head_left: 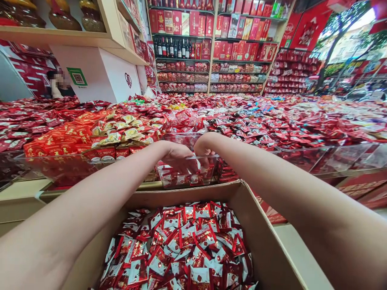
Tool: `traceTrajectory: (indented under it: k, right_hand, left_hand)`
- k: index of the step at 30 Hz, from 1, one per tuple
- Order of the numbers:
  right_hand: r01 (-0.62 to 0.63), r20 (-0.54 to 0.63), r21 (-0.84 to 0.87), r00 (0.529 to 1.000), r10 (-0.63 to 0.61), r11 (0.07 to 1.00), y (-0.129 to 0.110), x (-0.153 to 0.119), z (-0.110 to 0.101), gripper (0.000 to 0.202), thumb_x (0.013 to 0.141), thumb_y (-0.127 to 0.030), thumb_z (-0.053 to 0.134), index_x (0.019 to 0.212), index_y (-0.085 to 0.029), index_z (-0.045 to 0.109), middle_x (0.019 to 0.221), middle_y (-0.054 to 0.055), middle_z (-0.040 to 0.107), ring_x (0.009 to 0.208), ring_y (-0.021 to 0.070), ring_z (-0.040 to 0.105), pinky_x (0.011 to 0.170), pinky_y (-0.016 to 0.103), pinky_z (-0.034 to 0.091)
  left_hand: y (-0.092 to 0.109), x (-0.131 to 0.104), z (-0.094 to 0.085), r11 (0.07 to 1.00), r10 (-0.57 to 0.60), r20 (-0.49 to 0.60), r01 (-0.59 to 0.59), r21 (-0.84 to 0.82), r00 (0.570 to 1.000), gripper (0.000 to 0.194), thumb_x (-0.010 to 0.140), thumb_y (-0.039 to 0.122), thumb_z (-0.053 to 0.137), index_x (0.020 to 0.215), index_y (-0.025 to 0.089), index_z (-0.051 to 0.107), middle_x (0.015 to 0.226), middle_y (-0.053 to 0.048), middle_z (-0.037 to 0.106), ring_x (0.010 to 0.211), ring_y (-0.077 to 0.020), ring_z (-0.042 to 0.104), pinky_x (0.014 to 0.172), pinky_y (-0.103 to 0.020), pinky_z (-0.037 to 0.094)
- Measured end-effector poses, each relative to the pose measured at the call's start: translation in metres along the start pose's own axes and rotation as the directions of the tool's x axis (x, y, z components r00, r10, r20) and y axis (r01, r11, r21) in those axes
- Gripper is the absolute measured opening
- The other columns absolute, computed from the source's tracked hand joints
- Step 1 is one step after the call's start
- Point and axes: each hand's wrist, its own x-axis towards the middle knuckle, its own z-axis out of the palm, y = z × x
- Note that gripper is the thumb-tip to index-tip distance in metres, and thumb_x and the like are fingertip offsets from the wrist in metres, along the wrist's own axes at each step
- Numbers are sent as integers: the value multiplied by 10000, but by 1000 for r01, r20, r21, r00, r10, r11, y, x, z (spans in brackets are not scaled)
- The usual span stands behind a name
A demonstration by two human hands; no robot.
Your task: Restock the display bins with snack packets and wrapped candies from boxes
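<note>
Both of my hands reach down into a clear plastic bin [166, 181] that holds red and white wrapped candies. My left hand [181, 158] enters from the left, bent at the wrist, its fingers blurred behind the bin's front wall. Close beside it, my right hand [205, 151] bends down at the right, with curled fingers near a white and red packet; its grip is not clear. Below my forearms, an open cardboard box [263, 225] is filled with the same kind of red and white candies [187, 237].
Durian candy packets [121, 133] and red packets [72, 137] lie left of the bin. Heaps of wrapped sweets [296, 125] spread right and behind. Shelves with boxes and bottles [172, 48] stand at the back. A person [59, 84] is at the far left.
</note>
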Motion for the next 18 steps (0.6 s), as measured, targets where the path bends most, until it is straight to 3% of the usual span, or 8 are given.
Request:
traceTrajectory:
  k: [3,6,8,12,18]
  right_hand:
    - [51,53,94,997,-56,994,-4,6,4,473,539,-404,627,889,-89,598,685,46,576,726,196,548,628,347,424]
    - [221,-135,117,970,-205,968,-8,7,10,453,562,-410,605,897,-105,594,702,40,581,720,174,546,614,302,426]
    - [255,-216,146,951,-221,956,-9,6,12,421,580,-400,593,885,-110,599,713,44,586,720,175,547,610,298,427]
    - [92,-48,210,995,-83,973,-4,5,11,398,579,-374,596,866,-98,603,721,58,593,707,193,555,590,324,426]
    - [177,-35,179,984,-173,968,5,10,8,323,604,-317,582,829,-86,611,718,73,607,698,202,558,589,345,418]
  left_hand:
    - [1,0,2,999,-31,9,31,-39,999,242,651,292,484,821,210,635,729,-38,655,764,-167,550,718,-284,392]
    - [3,-1,6,998,-20,26,22,-62,999,265,664,275,461,862,214,626,754,-34,656,776,-162,547,734,-284,383]
    - [3,-1,7,998,-11,29,13,-62,1000,271,678,276,443,872,216,623,779,-31,656,788,-158,545,743,-286,380]
    - [1,0,6,999,1,-50,-4,-48,999,261,690,294,446,852,201,628,808,-36,657,796,-154,549,745,-284,384]
    - [1,-1,8,998,51,-171,-59,-38,984,248,672,254,468,823,151,636,780,-55,661,744,-156,574,722,-288,405]
